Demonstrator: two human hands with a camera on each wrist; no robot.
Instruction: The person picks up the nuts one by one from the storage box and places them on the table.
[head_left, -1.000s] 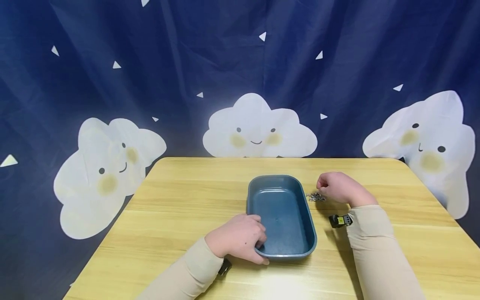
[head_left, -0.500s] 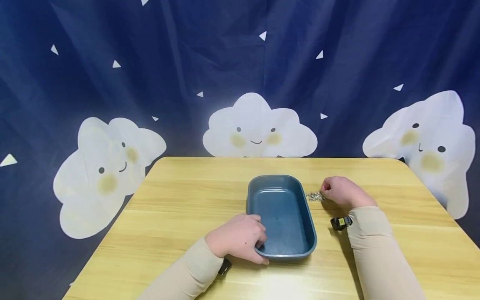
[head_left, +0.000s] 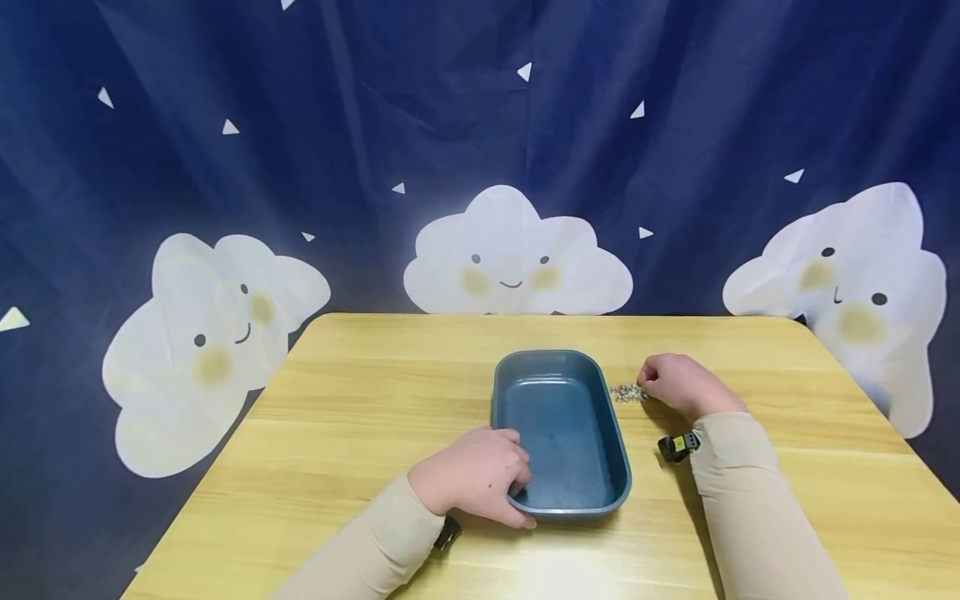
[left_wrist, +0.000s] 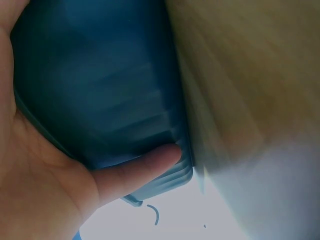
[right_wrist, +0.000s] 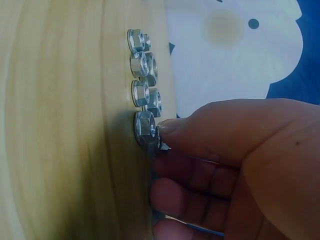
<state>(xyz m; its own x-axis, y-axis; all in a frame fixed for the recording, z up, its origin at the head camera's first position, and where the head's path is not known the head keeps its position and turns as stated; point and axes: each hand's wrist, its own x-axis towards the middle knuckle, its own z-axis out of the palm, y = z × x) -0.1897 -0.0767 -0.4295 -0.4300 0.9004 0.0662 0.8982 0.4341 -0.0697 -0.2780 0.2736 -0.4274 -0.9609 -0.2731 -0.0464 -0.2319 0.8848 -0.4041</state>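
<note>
A dark blue rectangular plastic tray (head_left: 558,433) sits on the table with nothing inside it. My left hand (head_left: 478,475) grips its near left corner, fingers curled over the rim; in the left wrist view the thumb (left_wrist: 142,170) lies against the outer wall. Right of the tray, several silver flange nuts (head_left: 624,392) lie close together. My right hand (head_left: 684,385) is at the right end of this cluster. In the right wrist view the nuts (right_wrist: 140,93) stand in two rows, and the thumb and forefinger pinch one flange nut (right_wrist: 160,139), partly hidden, at the near end.
The light wooden table (head_left: 375,383) stretches out on both sides of the tray. Behind it hangs a dark blue curtain (head_left: 450,100) printed with smiling white clouds. Each wrist wears a small black camera, such as the right wrist camera (head_left: 678,447).
From above the nuts, my right hand has come down to the cluster's right end, its fingertips now among the nuts. The left hand and the tray stay in place.
</note>
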